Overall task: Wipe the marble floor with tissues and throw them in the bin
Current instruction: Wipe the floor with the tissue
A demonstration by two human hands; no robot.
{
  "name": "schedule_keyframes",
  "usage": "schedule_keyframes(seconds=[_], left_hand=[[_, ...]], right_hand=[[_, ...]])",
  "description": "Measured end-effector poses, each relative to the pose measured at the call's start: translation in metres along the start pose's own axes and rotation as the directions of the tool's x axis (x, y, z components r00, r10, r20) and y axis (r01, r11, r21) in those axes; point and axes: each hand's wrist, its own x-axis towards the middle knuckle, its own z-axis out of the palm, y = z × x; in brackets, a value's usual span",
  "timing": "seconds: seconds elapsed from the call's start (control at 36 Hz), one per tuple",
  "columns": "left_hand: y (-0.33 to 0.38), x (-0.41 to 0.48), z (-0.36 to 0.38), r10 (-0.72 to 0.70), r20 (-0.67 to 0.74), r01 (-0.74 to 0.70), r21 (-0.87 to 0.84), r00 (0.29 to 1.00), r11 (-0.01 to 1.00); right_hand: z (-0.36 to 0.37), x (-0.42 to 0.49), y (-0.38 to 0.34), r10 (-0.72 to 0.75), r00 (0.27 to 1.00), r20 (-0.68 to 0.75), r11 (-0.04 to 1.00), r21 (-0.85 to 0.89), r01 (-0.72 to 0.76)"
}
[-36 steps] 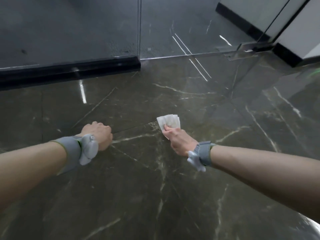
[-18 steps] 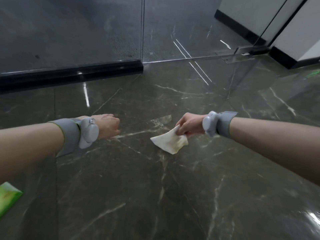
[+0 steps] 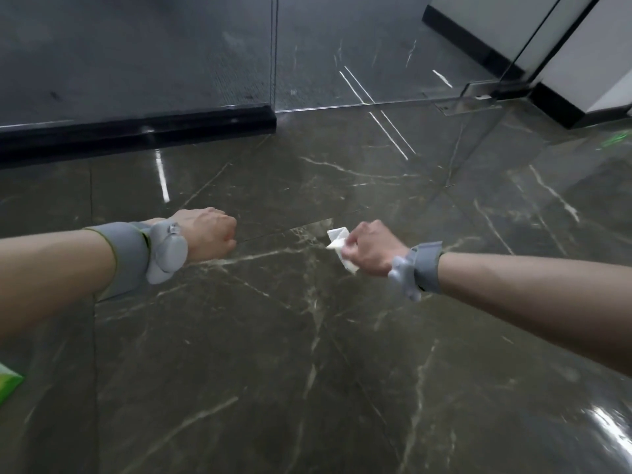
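Tissue (image 3: 337, 238) off floor (image 3: 273, 354), into right hand (image 3: 371, 249)

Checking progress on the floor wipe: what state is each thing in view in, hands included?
left hand: fingers curled, holds nothing.
right hand: grips the tissue.
tissue: crumpled, bunched in the right hand.
marble floor: glossy, reflecting lights.
green packet: on the floor, cut off by the frame edge.

glossy dark marble floor (image 3: 307, 354), green packet (image 3: 8, 384) lying on it.
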Motion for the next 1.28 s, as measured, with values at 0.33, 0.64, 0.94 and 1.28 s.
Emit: schedule_keyframes(seconds=[0.33, 0.64, 0.94, 1.28], left_hand=[[0.009, 0.03, 0.032, 0.07, -0.094, -0.077, -0.068, 0.993, 0.995], [0.023, 0.065, 0.059, 0.055, -0.273, -0.08, -0.083, 0.96, 0.993], [0.024, 0.071, 0.079, 0.101, -0.453, -0.123, -0.02, 0.886, 0.992], [0.041, 0.079, 0.109, 0.233, -0.556, -0.225, 0.084, 0.798, 0.971]], right_hand=[[0.073, 0.001, 0.027, -0.169, 0.977, 0.129, 0.983, -0.047, 0.177], [0.037, 0.07, 0.029, -0.134, 0.989, 0.057, 0.988, -0.075, 0.138], [0.031, 0.091, 0.045, -0.217, 0.953, -0.21, 0.971, -0.146, 0.189], [0.014, 0.121, 0.05, -0.135, 0.968, -0.211, 0.99, 0.003, 0.138]])
